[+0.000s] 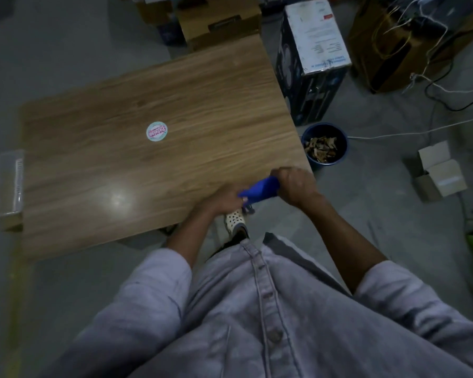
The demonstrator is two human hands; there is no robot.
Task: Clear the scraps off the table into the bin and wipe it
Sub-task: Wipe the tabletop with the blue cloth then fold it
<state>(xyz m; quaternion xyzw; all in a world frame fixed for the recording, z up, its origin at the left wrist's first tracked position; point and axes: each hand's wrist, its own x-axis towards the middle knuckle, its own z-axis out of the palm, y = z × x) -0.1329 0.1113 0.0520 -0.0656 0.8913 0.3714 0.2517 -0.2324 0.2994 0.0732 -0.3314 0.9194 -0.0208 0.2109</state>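
In the head view, a blue cloth (260, 189) is bunched between both hands at the centre of the frame, over the near right corner of the wooden tabletop (175, 170). The left hand (224, 199) pinches the cloth's lower end with curled fingers. The right hand (295, 186) has its fingers closed round the upper end. A round sticker (156, 131) lies on the tabletop towards the upper left. Just right of the tabletop's edge, a blue bin (318, 165) stands on the floor, holding brown scraps (322, 148).
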